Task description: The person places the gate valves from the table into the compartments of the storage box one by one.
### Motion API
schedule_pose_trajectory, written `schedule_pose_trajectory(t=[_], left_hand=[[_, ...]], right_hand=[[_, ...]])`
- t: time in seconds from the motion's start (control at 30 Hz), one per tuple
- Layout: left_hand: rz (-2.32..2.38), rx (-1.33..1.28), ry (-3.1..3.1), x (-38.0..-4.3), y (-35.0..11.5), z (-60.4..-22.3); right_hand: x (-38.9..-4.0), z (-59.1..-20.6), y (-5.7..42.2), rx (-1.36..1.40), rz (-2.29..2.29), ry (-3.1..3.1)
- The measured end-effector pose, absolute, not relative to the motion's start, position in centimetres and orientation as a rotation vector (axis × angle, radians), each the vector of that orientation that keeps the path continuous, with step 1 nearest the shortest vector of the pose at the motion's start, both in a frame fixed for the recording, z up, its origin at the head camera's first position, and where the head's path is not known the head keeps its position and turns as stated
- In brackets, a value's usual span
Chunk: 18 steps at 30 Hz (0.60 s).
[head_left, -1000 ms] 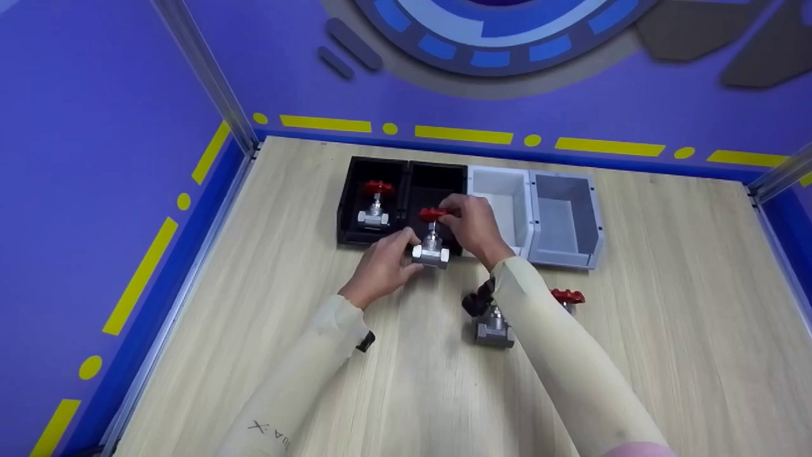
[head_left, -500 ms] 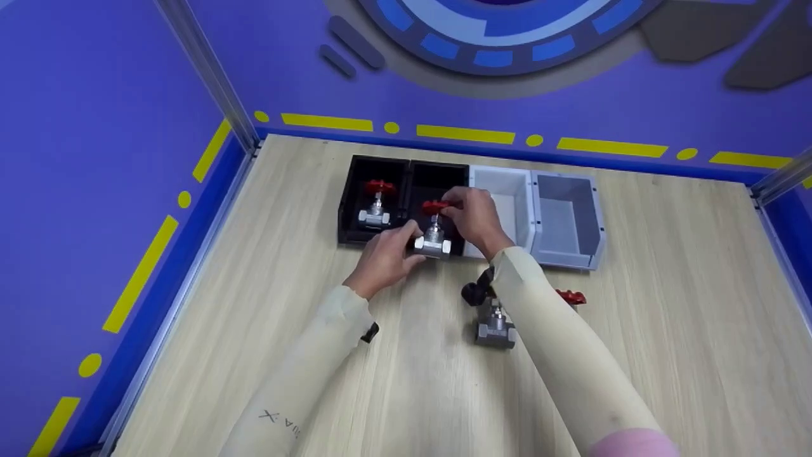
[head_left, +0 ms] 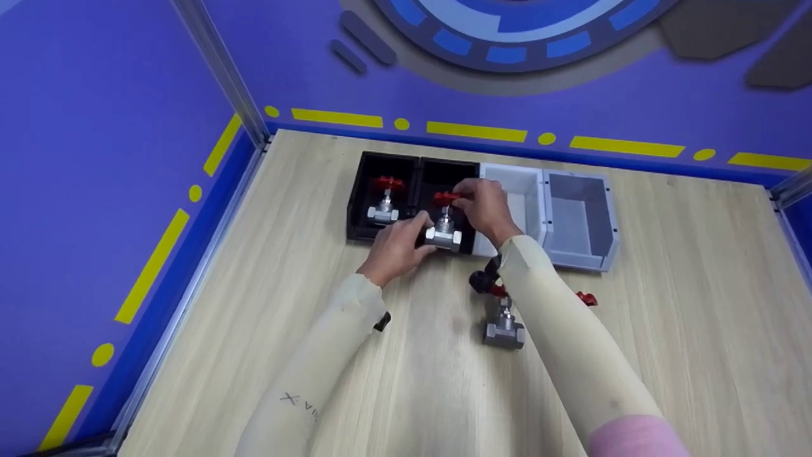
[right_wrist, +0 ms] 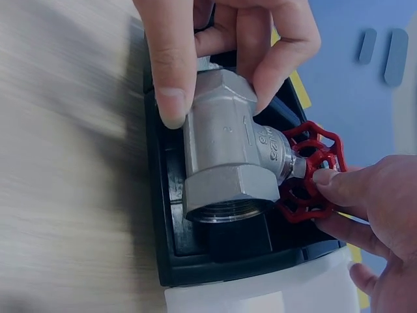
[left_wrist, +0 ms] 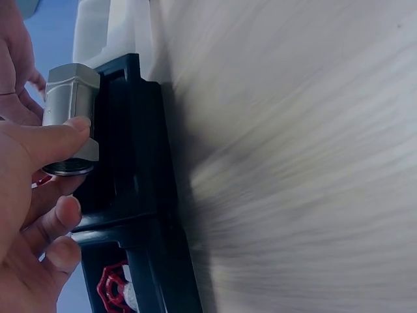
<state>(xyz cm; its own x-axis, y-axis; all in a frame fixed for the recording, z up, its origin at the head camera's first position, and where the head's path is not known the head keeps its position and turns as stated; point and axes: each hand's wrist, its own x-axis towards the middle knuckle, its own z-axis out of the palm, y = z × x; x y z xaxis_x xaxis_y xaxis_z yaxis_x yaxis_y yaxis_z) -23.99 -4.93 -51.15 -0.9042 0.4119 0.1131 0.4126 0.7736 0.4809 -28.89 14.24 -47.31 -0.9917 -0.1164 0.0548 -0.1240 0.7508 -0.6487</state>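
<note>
Both hands hold one steel gate valve (head_left: pixel 444 236) with a red handwheel (right_wrist: pixel 313 171), over the front of the second black bin (head_left: pixel 466 244). My left hand (head_left: pixel 396 249) grips one end of the valve body, thumb on one side and fingers on the other, as the left wrist view shows. My right hand (head_left: pixel 487 206) pinches the handwheel between thumb and fingers. The valve stands upright, wheel on top, in the head view. Another red-wheeled valve (head_left: pixel 384 206) stands in the leftmost black bin (head_left: pixel 358 231).
A white bin (head_left: pixel 507 181) and a grey bin (head_left: pixel 580 260) continue the row to the right. Nearer on the wooden table (head_left: pixel 438 381) stands a valve (head_left: pixel 504 331), partly behind the right forearm. Another red handwheel (head_left: pixel 587 298) shows beyond that forearm.
Both hands have carried the valve forward, away from the body, from the bin's front edge to over the second black bin. The head view has shifted slightly.
</note>
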Motion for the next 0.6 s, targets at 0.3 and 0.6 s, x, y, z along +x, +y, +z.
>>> schedule_pose_trajectory(t=[0.3,0.6], left_hand=[[-0.813,-0.667,-2.947,-24.9,-4.4,-51.7],[-0.729,-0.631,-2.965,-25.3,-3.9,-51.8]], right_hand=[[-30.2,-47.5,14.3,0.147,1.067,-2.972],[-31.2,-47.7,14.4,0.124,1.041,-3.001]])
